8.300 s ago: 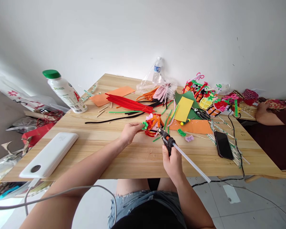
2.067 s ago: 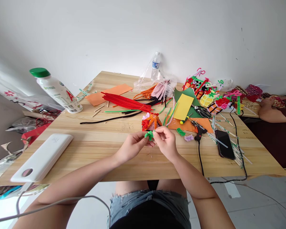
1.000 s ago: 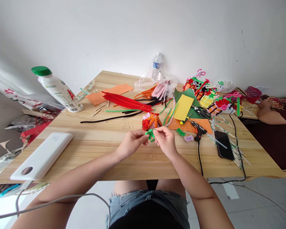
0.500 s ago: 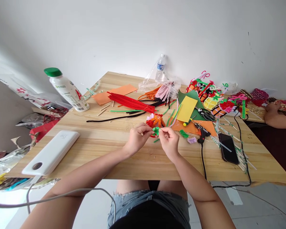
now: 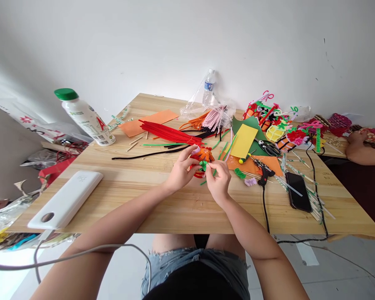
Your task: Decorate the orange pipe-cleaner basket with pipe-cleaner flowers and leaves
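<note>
Between my hands is a small green pipe-cleaner piece [image 5: 203, 166], held in front of an orange and red pipe-cleaner craft [image 5: 205, 154] on the table. My left hand [image 5: 183, 171] pinches the green piece with thumb and a finger, its index finger raised toward the craft's left side. My right hand [image 5: 218, 179] pinches the green piece from the other side. The fingers partly cover the craft. Just right of my right hand lie a coiled green pipe cleaner [image 5: 240, 173] and a lilac coiled one [image 5: 250, 181].
A bundle of red pipe cleaners [image 5: 168, 132] lies behind. To the right are a hot glue gun [image 5: 264, 171], scissors [image 5: 268, 148], yellow paper [image 5: 244, 141] and a phone [image 5: 298, 191]. A white power bank [image 5: 68, 200] and a white bottle [image 5: 87, 121] stand left. Another person's arm [image 5: 364, 148] shows far right.
Both hands have shifted slightly up and closer to the orange and red craft with the green piece. My left index finger has lifted away from the pinch.
</note>
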`<control>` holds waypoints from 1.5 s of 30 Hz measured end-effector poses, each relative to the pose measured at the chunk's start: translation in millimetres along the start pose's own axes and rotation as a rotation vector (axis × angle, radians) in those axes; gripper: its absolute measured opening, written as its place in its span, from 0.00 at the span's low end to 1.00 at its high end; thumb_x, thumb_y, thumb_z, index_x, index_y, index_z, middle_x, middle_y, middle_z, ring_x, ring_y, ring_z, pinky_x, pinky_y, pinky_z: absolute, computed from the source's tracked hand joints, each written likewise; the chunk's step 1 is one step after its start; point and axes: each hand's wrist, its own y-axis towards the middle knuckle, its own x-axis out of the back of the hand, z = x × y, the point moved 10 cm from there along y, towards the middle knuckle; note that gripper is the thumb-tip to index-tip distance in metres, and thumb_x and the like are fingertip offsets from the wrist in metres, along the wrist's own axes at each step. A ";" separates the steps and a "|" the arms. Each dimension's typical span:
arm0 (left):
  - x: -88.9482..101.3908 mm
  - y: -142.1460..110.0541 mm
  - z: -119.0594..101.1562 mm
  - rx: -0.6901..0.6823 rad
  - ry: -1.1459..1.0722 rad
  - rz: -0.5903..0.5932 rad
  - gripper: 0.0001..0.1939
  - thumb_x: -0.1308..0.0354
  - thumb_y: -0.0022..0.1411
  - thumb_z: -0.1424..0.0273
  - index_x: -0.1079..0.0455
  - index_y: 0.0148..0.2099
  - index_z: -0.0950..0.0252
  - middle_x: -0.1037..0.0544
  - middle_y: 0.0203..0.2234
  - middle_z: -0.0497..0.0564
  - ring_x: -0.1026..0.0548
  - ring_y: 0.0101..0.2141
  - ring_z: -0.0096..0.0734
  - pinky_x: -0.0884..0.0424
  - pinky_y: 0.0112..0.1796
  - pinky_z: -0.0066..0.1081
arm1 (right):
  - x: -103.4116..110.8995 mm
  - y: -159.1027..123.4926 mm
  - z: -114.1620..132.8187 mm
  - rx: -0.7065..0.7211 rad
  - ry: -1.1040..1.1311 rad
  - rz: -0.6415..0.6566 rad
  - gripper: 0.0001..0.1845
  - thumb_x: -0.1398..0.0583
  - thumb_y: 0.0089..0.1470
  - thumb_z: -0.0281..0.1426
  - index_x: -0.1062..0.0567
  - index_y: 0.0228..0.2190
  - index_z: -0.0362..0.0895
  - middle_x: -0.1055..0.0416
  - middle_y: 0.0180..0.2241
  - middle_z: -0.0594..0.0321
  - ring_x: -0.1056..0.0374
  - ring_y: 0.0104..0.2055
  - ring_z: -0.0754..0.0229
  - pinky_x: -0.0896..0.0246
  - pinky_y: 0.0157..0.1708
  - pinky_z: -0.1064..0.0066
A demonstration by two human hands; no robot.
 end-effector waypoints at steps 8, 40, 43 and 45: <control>-2.1 2.6 6.1 -0.021 -0.087 0.051 0.04 0.41 0.62 0.70 0.30 0.37 0.65 0.27 0.51 0.61 0.27 0.53 0.40 0.29 0.52 0.44 | -4.9 -2.8 3.9 0.092 -0.016 -0.022 0.06 0.43 0.58 0.26 0.29 0.29 0.45 0.29 0.26 0.61 0.31 0.32 0.58 0.33 0.35 0.64; -15.1 -5.7 -10.1 -0.253 0.159 0.249 0.16 0.46 0.65 0.69 0.35 0.54 0.62 0.37 0.58 0.64 0.33 0.57 0.45 0.28 0.52 0.46 | -9.8 0.7 12.2 0.179 -0.111 0.054 0.10 0.45 0.56 0.23 0.33 0.24 0.46 0.34 0.23 0.63 0.35 0.30 0.59 0.36 0.33 0.67; -13.7 -5.8 -12.5 -0.266 0.160 0.245 0.13 0.47 0.65 0.72 0.34 0.52 0.63 0.39 0.59 0.63 0.35 0.58 0.46 0.29 0.52 0.46 | -9.8 1.0 12.7 0.184 -0.118 0.057 0.11 0.45 0.56 0.23 0.33 0.24 0.46 0.34 0.24 0.62 0.35 0.30 0.59 0.36 0.33 0.67; -12.4 -5.6 -12.2 -0.267 0.174 0.213 0.12 0.48 0.65 0.74 0.33 0.50 0.62 0.39 0.58 0.62 0.34 0.58 0.45 0.28 0.52 0.44 | -11.1 1.5 12.3 0.183 -0.120 0.073 0.11 0.45 0.56 0.23 0.33 0.23 0.46 0.34 0.24 0.62 0.36 0.30 0.59 0.36 0.34 0.67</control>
